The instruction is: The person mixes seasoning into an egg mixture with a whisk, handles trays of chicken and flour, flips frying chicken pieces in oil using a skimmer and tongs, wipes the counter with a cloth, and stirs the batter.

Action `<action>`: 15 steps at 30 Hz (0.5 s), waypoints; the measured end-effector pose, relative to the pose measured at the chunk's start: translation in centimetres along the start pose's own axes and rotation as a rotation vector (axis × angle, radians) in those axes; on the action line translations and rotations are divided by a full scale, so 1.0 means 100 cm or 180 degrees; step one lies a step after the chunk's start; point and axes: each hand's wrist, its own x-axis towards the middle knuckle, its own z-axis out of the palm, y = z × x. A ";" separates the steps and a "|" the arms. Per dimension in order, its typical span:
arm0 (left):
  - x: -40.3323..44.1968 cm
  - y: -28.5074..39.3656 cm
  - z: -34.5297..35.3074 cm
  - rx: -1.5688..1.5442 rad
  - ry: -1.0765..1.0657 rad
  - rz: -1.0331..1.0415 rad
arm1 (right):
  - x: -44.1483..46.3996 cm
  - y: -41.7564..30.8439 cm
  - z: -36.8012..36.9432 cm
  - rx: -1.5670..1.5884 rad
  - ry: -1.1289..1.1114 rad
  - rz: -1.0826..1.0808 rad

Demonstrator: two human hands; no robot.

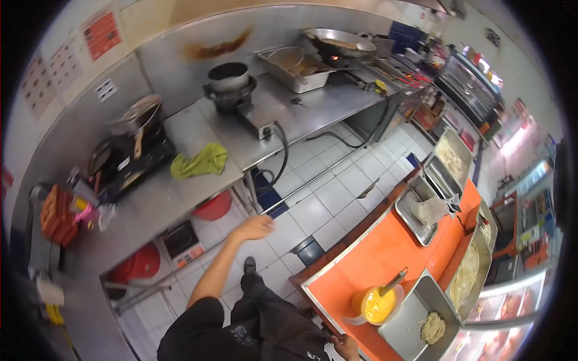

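My left hand (256, 227) is stretched forward over the tiled floor, apart from the steel counter and the orange table. Its fingers are blurred and I see no object in them. At the bottom edge my right hand (346, 347) is low beside the orange table (355, 259), its fingers curled near my dark apron (283, 328). What it holds, if anything, I cannot make out. Closest to it on the table are a container of yellow liquid (379, 305) with a metal handle sticking out and a steel tray (403, 322) with a pale clump of food (433, 328).
A steel counter (135, 219) at left bears a green cloth (200, 161), a black stove (138, 162) and a dark pot (229, 78). Farther back are a deep pan (307, 82) and a wok (340, 43). More trays (416, 225) line the table.
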 end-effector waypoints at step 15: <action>0.087 -0.195 -0.225 0.1368 0.2575 -0.1588 | 0.156 -0.408 0.009 0.0338 0.0480 -0.1377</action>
